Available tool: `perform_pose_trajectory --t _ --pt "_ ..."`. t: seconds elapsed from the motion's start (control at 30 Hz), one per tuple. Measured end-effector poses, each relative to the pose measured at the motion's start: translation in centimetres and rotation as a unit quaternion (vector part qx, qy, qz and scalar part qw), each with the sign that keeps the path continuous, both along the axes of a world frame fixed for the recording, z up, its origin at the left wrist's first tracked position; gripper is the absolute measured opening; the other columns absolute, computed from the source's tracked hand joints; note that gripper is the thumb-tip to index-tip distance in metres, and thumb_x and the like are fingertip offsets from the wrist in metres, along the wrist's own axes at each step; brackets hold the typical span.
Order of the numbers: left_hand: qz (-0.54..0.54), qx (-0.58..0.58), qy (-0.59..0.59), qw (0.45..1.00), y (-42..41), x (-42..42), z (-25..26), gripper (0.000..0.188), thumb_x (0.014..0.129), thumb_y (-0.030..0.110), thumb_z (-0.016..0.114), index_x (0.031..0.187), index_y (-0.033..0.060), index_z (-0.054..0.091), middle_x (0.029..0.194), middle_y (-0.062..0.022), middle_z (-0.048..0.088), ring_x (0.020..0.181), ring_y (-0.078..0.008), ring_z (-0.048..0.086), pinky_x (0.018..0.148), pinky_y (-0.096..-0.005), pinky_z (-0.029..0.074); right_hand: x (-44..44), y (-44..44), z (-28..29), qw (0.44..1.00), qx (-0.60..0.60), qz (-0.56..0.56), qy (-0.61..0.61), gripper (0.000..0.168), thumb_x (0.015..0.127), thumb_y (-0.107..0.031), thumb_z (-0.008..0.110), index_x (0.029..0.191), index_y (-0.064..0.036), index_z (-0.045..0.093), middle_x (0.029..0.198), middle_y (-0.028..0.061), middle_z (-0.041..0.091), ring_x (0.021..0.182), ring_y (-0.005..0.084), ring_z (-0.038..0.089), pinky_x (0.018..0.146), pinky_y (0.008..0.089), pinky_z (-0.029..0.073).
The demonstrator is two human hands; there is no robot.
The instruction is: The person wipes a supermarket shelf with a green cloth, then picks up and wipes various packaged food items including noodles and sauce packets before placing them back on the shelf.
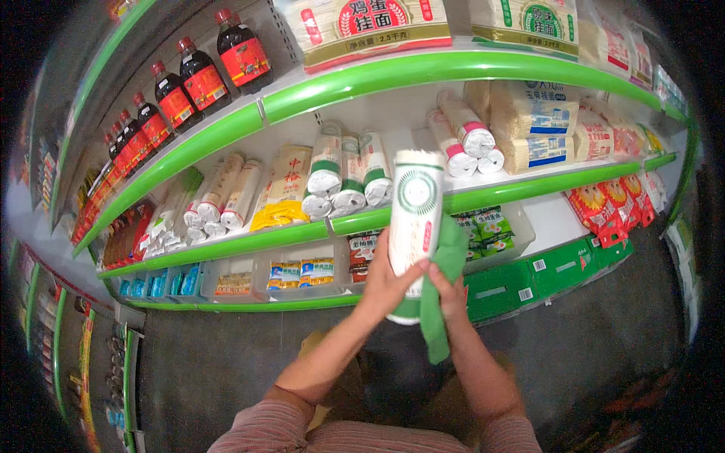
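My left hand [384,277] grips a white paper-wrapped roll of dried noodles [416,221] around its lower left side. The roll is upright in the picture, with a green round print near its top and a green band at its base. In my right hand [451,294] is a green cloth [451,246], bunched against the roll's right side, with one end hanging below. The right thumb lies over the cloth. Behind, on the middle shelf, similar green-banded noodle rolls [351,170] lie stacked with their white ends facing out.
Green shelf edges [396,85] curve across the view. Dark sauce bottles [243,54] and large noodle packs [374,34] stand above. Pink-banded rolls [473,136] and yellow noodle packs [283,187] share the middle shelf. Below are clear bins [232,283] and green cartons [504,289].
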State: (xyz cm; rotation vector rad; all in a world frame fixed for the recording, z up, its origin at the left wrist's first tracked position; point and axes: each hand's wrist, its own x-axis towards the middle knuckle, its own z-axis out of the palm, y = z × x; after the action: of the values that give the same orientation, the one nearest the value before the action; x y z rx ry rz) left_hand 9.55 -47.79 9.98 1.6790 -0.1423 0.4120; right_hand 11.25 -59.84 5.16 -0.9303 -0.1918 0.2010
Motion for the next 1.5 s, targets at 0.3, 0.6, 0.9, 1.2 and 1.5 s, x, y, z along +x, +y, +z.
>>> perform_pose_trajectory --t 0.3,0.6,0.9,1.2,1.5 --pt "0.131 0.117 0.075 0.982 8.4 15.0 7.0 0.067 0.078 0.027 0.068 0.13 -0.0003 0.035 0.121 -0.0201 0.05 0.105 -0.0264 0.053 0.089 -0.0349 0.044 0.8 -1.8 3.0 0.993 0.065 -0.052 0.086 0.042 0.069 -0.007 0.07 0.108 -0.003 0.054 0.095 0.0073 0.06 0.082 0.019 0.058 0.073 0.0322 0.048" --pt "0.288 0.457 0.297 0.787 13.2 27.9 5.8 0.091 0.068 0.052 0.064 0.138 0.0048 0.028 0.14 -0.0193 0.032 0.129 -0.0321 0.033 0.106 -0.0397 0.027 2.2 -2.9 2.8 0.991 0.072 -0.084 0.07 0.043 0.072 -0.009 0.066 0.111 0.0 0.051 0.098 0.0107 0.059 0.085 0.0224 0.058 0.074 0.0358 0.048" --pt "0.216 0.497 0.316 0.779 15.2 28.7 5.1 0.064 0.077 0.038 0.058 0.131 0.0082 0.042 0.14 -0.0162 0.033 0.129 -0.0302 0.035 0.105 -0.0401 0.03 2.1 -2.3 2.9 0.988 0.098 -0.06 0.098 0.047 0.068 -0.013 0.071 0.109 0.0 0.053 0.094 0.0096 0.06 0.081 0.0207 0.059 0.071 0.0339 0.049" --pt "0.322 0.599 0.286 0.676 10.8 24.7 7.0 0.062 0.079 0.05 0.055 0.128 0.0127 0.047 0.13 -0.011 0.048 0.121 -0.0266 0.045 0.097 -0.0398 0.039 2.4 -1.6 2.6 0.989 0.1 -0.058 0.088 0.048 0.068 -0.012 0.07 0.111 0.0 0.052 0.097 0.0098 0.059 0.083 0.0215 0.059 0.073 0.0339 0.049" --pt "0.196 0.345 0.194 0.897 17.8 23.0 8.4 0.047 0.083 0.044 0.05 0.105 0.005 0.063 0.109 -0.0165 0.06 0.103 -0.0312 0.057 0.087 -0.037 0.044 2.7 -1.5 1.9 0.99 0.066 -0.078 0.099 0.049 0.071 -0.014 0.067 0.114 0.0 0.049 0.099 0.0109 0.058 0.086 0.0231 0.058 0.073 0.0357 0.05"
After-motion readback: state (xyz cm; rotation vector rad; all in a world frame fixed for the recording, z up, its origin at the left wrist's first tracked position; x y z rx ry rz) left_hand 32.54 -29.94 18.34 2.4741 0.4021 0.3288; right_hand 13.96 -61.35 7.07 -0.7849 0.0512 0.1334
